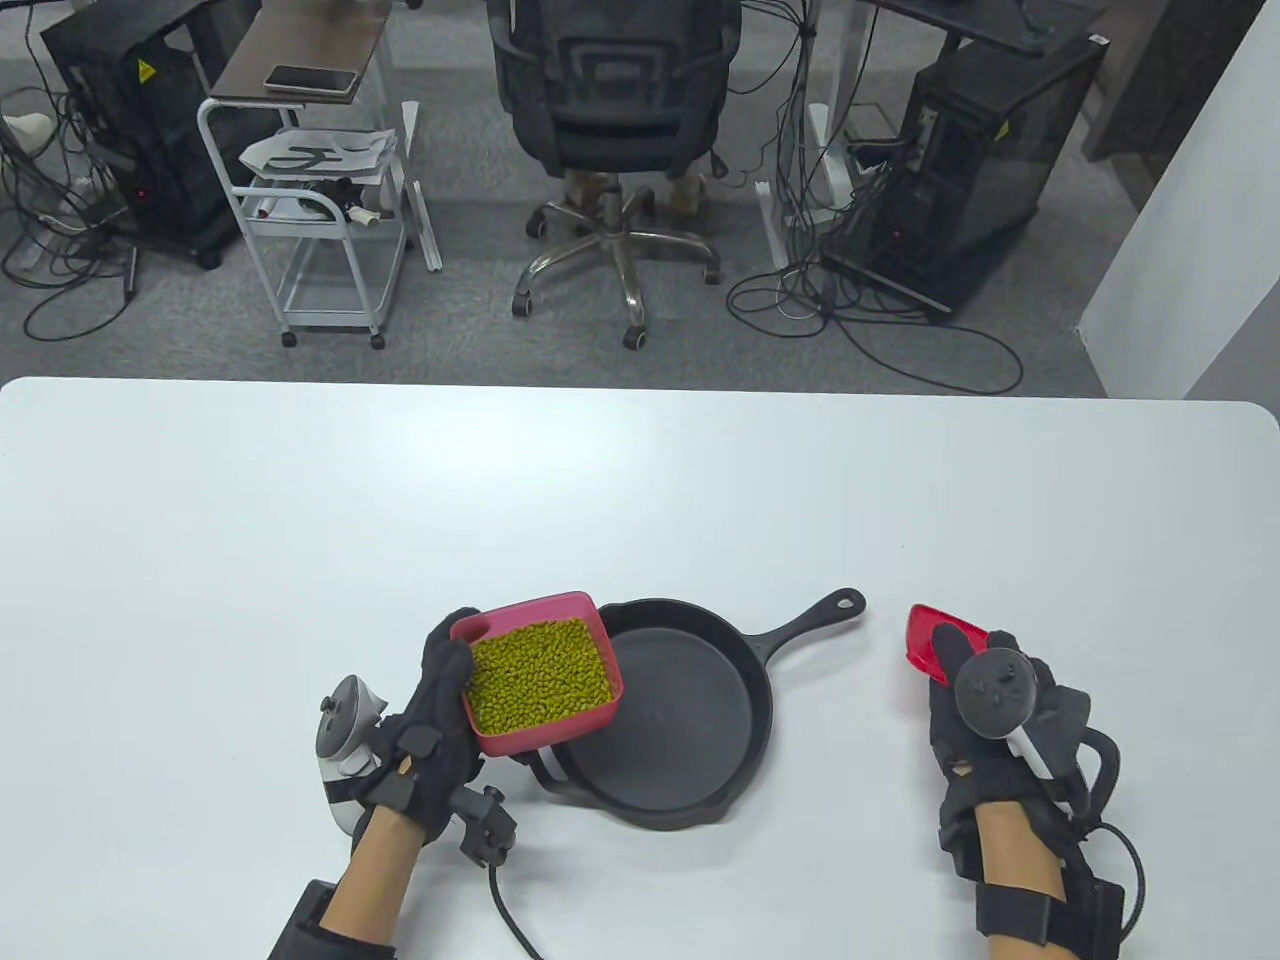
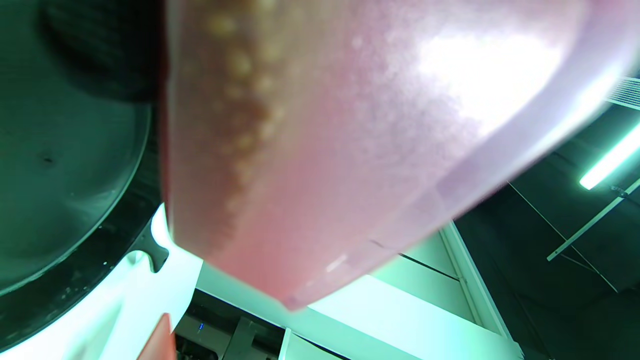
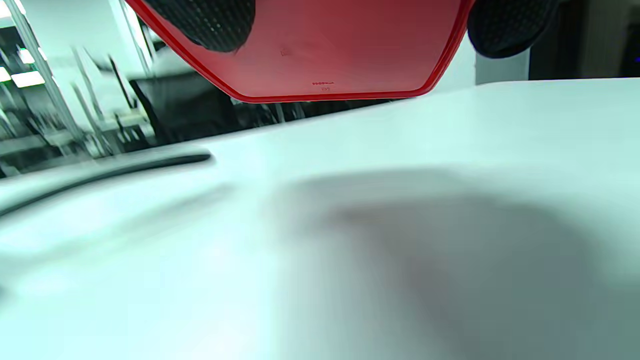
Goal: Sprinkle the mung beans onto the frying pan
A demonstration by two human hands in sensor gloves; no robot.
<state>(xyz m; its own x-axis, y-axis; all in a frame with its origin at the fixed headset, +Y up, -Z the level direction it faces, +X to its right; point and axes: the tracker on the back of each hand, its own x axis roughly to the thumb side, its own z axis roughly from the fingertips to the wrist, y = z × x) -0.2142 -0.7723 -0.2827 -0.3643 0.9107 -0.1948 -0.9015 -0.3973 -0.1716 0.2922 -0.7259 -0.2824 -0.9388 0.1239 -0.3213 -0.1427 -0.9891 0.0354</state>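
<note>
A black cast-iron frying pan [image 1: 680,715] lies on the white table, handle pointing to the far right. My left hand [image 1: 430,730] grips a pink square container [image 1: 520,740] full of green mung beans [image 1: 540,675] and holds it over the pan's left rim. The container's underside fills the left wrist view [image 2: 350,150], with the pan [image 2: 60,200] below it. My right hand [image 1: 985,730] holds a red lid [image 1: 935,640] above the table, right of the pan handle. The lid [image 3: 325,45] shows in the right wrist view with fingertips [image 3: 210,20] on it.
The white table [image 1: 640,480] stretches wide behind and beside the pan. Beyond its far edge stand an office chair [image 1: 615,110], a white cart [image 1: 320,210] and computer cases with cables on the floor.
</note>
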